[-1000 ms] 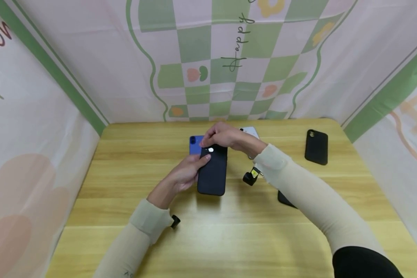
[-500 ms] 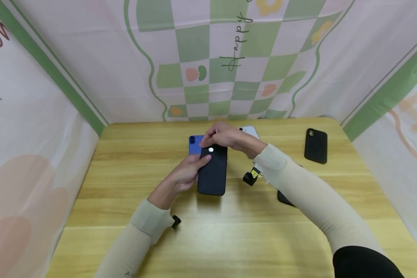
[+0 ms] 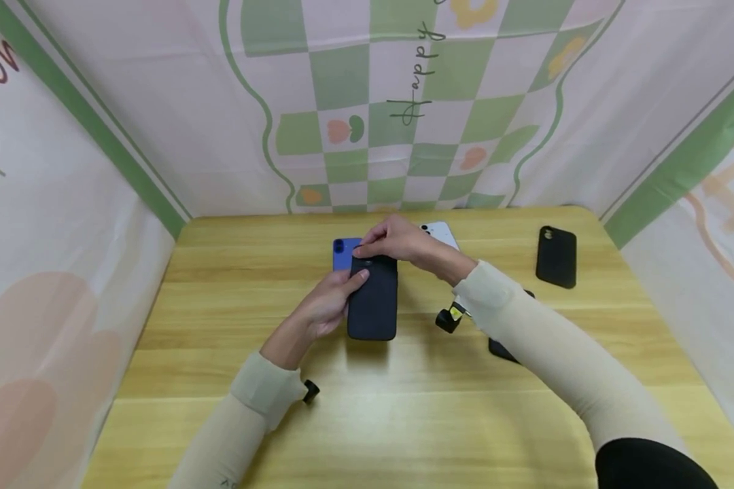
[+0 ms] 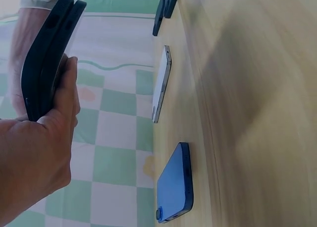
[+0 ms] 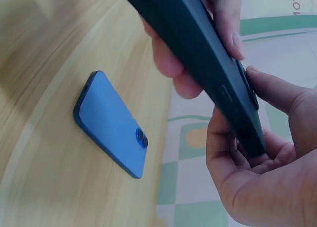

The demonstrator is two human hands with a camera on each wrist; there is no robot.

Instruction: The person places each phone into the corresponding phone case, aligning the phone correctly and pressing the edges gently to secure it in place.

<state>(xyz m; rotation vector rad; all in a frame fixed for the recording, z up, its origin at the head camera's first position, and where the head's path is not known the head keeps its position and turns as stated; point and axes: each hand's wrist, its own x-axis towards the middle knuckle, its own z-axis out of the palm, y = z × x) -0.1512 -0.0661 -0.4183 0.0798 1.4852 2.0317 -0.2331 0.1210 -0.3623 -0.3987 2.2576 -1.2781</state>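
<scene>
Fingers (image 5: 168,61) gripping: left hand (image 3: 327,303) and right hand (image 3: 397,239) both hold the black phone (image 3: 373,305) above the table (image 3: 440,428).
On my feed, the left grips its side, the right pinches its top end; I can't quite tell whether it is cased. A blue phone (image 3: 342,257) lies beyond.

Looks forward and down from the head, well back, over tabletop (image 3: 367,435) and cloth (image 3: 342,78). Looks from each wrist at close range, turned sideways, across the tabletop toward the cloth. Shares the black case (image 5: 195,48) and blue phone (image 5: 111,125) between both wrist views.
</scene>
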